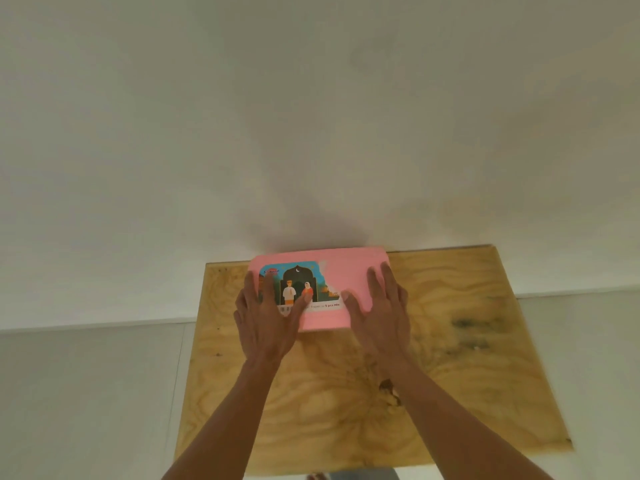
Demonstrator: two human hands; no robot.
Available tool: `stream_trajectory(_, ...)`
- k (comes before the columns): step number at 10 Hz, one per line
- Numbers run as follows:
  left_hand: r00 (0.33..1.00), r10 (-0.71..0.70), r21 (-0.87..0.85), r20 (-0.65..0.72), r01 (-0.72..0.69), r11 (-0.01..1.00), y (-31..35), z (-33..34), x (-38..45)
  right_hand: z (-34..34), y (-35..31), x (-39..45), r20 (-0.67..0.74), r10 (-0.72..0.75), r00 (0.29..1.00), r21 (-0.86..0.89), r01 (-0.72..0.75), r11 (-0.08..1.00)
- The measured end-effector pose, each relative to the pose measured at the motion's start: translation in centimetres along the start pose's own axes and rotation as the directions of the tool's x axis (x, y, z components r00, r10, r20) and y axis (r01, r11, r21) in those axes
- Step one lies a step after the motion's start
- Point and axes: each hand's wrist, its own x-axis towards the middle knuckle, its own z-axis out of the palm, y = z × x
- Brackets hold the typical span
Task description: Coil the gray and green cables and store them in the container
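So you've got both hands flat on top of the pink container [341,289], which sits at the far edge of the plywood bench [467,341], right up against the white wall [311,116]. Your left hand [266,320] is spread over the left part of the lid with fingers extended, covering part of the colourful printed label [299,284] — the one with two little figures under a dark arch and a barcode strip along the bottom. Your right hand [381,317] is laid over the right side, fingers pointing away from you, thumb angled in toward the label. Neither grip is closed around anything; both palms are open and just resting or pressing on the lid, with the fingers loosely spread. The lid looks shut, so whatever is inside is hidden — I can't see the gray or green cables anywhere in view, so can't tell you where they sit from this shot. The bench top around the box shows wood grain, a dark stained patch off to the right and a rough knot or chipped spot close to your right forearm. Pale floor shows on both sides of the bench, and the whole picture is a bit soft and blurry.
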Motion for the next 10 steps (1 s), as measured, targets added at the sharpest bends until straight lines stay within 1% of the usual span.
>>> stream_trajectory(1,1.000,0.006,0.014,0.026,-0.007,1.000,0.3,0.9,1.7,1.0,0.4,1.5,0.016,-0.008,1.000,0.011,0.008,1.000)
stream_trajectory(2,0.999,0.012,0.055,0.046,-0.014,0.998,0.3,1.5,2.5,1.3,0.7,2.4,0.077,-0.010,0.997,0.004,0.009,1.000)
stream_trajectory(3,0.997,0.010,0.119,0.073,-0.019,0.993,0.0,2.4,2.8,1.7,0.9,2.8,0.078,-0.026,0.997,-0.011,0.027,1.000)
stream_trajectory(4,0.997,0.016,0.149,0.073,-0.026,0.988,-0.1,2.7,2.7,2.1,0.8,2.6,0.078,-0.017,0.997,-0.063,0.022,0.998)
stream_trajectory(5,0.996,0.034,0.187,0.087,-0.050,0.981,-0.4,3.1,2.8,2.1,0.6,2.7,0.108,0.011,0.994,-0.136,0.004,0.991)
stream_trajectory(6,0.992,0.047,0.189,0.115,-0.068,0.980,-0.5,3.4,2.9,2.1,0.5,2.8,0.159,0.028,0.987,-0.164,-0.001,0.987)
stream_trajectory(7,0.989,0.064,0.194,0.132,-0.089,0.977,-0.5,3.3,3.1,1.6,0.4,2.8,0.194,0.033,0.980,-0.149,-0.004,0.989)
stream_trajectory(8,0.981,0.117,0.181,0.156,-0.145,0.973,-0.6,2.5,2.4,0.7,0.0,2.5,0.192,0.024,0.981,-0.143,0.004,0.990)
stream_trajectory(9,0.976,0.148,0.144,0.159,-0.171,0.975,-0.2,1.6,0.9,-0.2,-0.2,1.7,0.211,0.011,0.977,-0.121,0.015,0.993)
stream_trajectory(10,0.973,0.170,0.074,0.154,-0.183,0.980,-0.1,0.3,-1.6,-1.9,-0.8,-0.3,0.203,-0.012,0.979,-0.040,0.020,0.999)
